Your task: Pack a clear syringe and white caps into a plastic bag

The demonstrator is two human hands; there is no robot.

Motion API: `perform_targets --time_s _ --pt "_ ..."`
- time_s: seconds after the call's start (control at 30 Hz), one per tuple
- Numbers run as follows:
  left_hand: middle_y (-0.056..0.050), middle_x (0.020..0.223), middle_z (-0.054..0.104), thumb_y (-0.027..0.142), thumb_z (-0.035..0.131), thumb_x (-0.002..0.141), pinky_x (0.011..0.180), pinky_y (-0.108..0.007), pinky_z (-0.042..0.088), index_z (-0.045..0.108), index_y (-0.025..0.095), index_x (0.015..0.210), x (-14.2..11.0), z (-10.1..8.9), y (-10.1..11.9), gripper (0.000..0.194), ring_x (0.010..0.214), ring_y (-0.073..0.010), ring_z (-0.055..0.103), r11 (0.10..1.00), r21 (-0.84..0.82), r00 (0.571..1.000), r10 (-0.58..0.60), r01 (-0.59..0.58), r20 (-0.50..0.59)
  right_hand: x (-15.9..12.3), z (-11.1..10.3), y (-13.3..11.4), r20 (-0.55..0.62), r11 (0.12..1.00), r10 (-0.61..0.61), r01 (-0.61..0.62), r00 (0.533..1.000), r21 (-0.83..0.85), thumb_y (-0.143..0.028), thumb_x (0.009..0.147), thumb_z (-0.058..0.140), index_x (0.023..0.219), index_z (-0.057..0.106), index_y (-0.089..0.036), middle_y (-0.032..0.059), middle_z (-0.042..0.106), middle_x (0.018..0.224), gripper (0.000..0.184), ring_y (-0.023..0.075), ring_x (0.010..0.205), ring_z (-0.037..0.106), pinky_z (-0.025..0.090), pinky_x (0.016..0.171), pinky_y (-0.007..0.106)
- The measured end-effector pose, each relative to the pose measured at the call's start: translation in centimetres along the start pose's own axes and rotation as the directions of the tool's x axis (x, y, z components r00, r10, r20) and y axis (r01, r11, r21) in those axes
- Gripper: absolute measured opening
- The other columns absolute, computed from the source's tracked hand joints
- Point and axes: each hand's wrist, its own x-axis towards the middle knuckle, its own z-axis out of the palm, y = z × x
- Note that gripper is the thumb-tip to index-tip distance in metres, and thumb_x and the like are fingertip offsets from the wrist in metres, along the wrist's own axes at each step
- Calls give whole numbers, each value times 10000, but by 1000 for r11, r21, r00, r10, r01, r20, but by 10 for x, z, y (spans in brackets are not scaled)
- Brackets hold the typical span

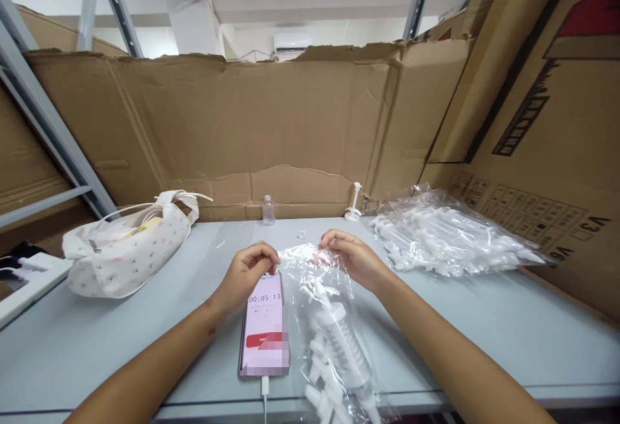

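Observation:
A clear plastic bag [358,327] lies at the table's front edge. Inside it are a clear ribbed syringe-like barrel [341,343] with a white collar and several small white plastic pieces [322,385]. My left hand [252,272] is closed, its thumb and finger pinching the bag's upper left corner. At the upper right edge of the bag, my right hand [353,257] pinches the film between thumb and fingers. Beneath my left hand lies a phone [256,320] with a timer on its screen, a white cable plugged into its lower end.
Filled clear bags [445,233] are piled at the right. Along the back stand a small clear bottle [268,209] and a white plunger [356,203], with a white ring [301,234] nearby. A patterned cloth bag [130,249] and power strip [36,282] sit left. Cardboard [252,120] walls the back.

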Motion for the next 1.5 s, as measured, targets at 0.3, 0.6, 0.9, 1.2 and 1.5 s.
perform_targets --time_s 0.3,0.6,0.9,1.2,1.5 --pt "14 658 532 256 590 776 622 -253 407 540 156 701 0 0 -1 135 633 -119 503 998 14 998 -64 64 -27 -2 1 -2 -10 968 -97 92 995 -234 -440 806 553 744 668 -186 37 637 779 286 156 714 585 469 720 300" --pt "25 747 491 260 644 745 626 -225 420 432 181 751 5 2 -7 226 685 -99 481 996 -62 997 -68 66 -33 2 -5 1 44 938 -86 96 995 -332 -280 756 650 936 638 -203 50 676 960 196 155 746 656 471 639 281" --pt "-74 1201 504 294 604 748 831 -346 425 518 246 1151 15 -7 -4 415 1003 -215 510 919 394 1000 23 -22 3 -1 4 3 82 908 -121 144 989 -392 -230 781 590 941 638 -210 55 653 998 169 171 775 669 470 589 279" --pt "21 493 483 330 458 848 476 -258 227 526 197 561 31 31 28 324 449 -131 397 716 692 964 -111 -92 243 -5 8 2 84 917 -170 189 982 -352 -254 783 600 1104 532 -266 39 576 1068 329 115 674 588 489 582 276" --pt "16 536 501 301 409 882 498 -262 232 470 203 614 35 44 29 291 492 -146 434 649 747 977 -28 -141 209 3 -5 3 -45 877 -177 137 983 -460 -493 811 546 637 572 -182 -63 418 468 358 82 422 390 312 448 223"
